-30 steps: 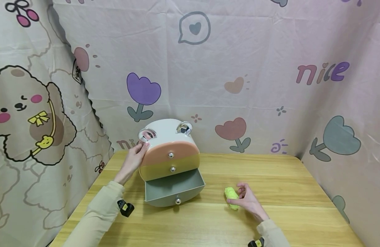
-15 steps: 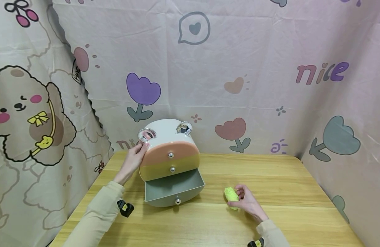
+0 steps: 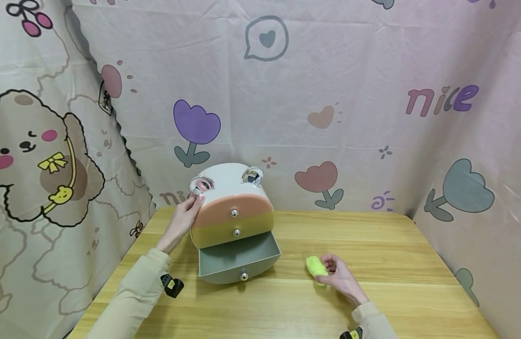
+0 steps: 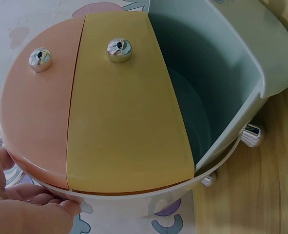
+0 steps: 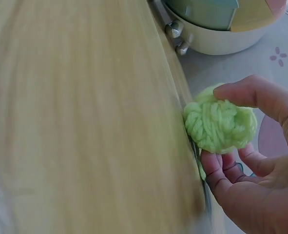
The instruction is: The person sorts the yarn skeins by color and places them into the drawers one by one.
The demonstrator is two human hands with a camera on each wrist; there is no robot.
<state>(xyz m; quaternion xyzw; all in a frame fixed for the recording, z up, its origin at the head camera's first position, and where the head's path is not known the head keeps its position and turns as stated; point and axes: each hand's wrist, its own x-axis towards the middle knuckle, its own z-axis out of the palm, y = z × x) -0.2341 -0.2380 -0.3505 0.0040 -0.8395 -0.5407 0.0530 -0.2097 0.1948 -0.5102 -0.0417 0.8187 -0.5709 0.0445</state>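
A small frog-like drawer cabinet [image 3: 232, 207] with a white shell and orange and yellow drawer fronts stands on the table. Its green bottom drawer [image 3: 240, 263] is pulled out, and nothing shows inside. At the cabinet's upper left side, just below a silver ring [image 3: 202, 185], my left hand [image 3: 185, 217] grips the shell; the left wrist view has its thumb and curled fingers [image 4: 34, 195] at the edge. To the right of the drawer, my right hand [image 3: 341, 278] pinches a yellow-green yarn ball [image 5: 219, 122] between thumb and fingers, low over or on the table; I cannot tell which.
A wood-grain table [image 3: 281, 310] lies under everything. Printed curtains [image 3: 260, 117] hang behind it and at both sides. Round silver knobs [image 3: 244, 277] stick out from the drawer fronts. A black wrist camera [image 3: 172, 286] sits at the left sleeve.
The yarn ball has shifted slightly left and tilted in my right hand, whose fingers have lowered a little. My left hand and the cabinet have stayed put.
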